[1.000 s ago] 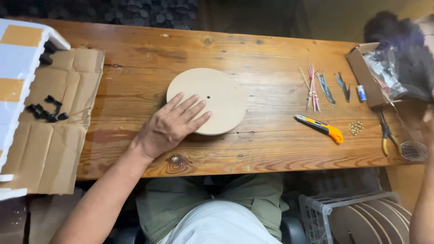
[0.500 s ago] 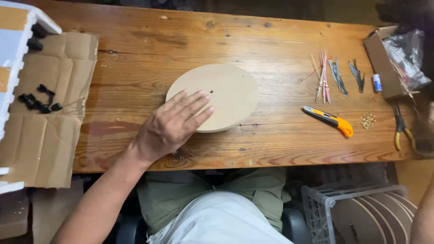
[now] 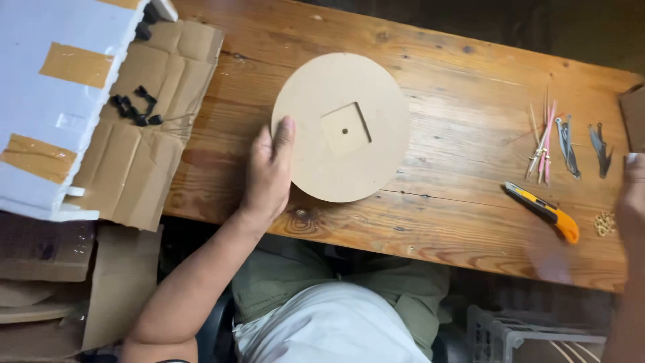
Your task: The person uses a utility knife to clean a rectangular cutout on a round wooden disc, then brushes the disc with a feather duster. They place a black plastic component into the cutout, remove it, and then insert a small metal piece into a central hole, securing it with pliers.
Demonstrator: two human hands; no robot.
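A round, pale wooden disc (image 3: 342, 128) lies flat on the wooden table (image 3: 457, 222). It has a shallow square recess with a small hole at its centre. My left hand (image 3: 269, 171) grips the disc's left edge, thumb on top and the fingers hidden beneath. My right hand (image 3: 631, 195) is blurred at the frame's right edge, close to a small heap of brass rings (image 3: 605, 223). Whether it holds anything is unclear.
A yellow-and-orange utility knife (image 3: 544, 212) lies right of the disc. Behind it are thin sticks (image 3: 543, 141) and grey metal pieces (image 3: 568, 144). Flattened cardboard (image 3: 148, 161) with small black parts (image 3: 134, 107) and a white foam box (image 3: 60, 101) sit at the left. A plastic crate (image 3: 517, 333) stands below the table.
My left hand went from lying flat on the disc to gripping its left edge. The disc now shows a square recess. My right arm shifted, and the view moved closer.
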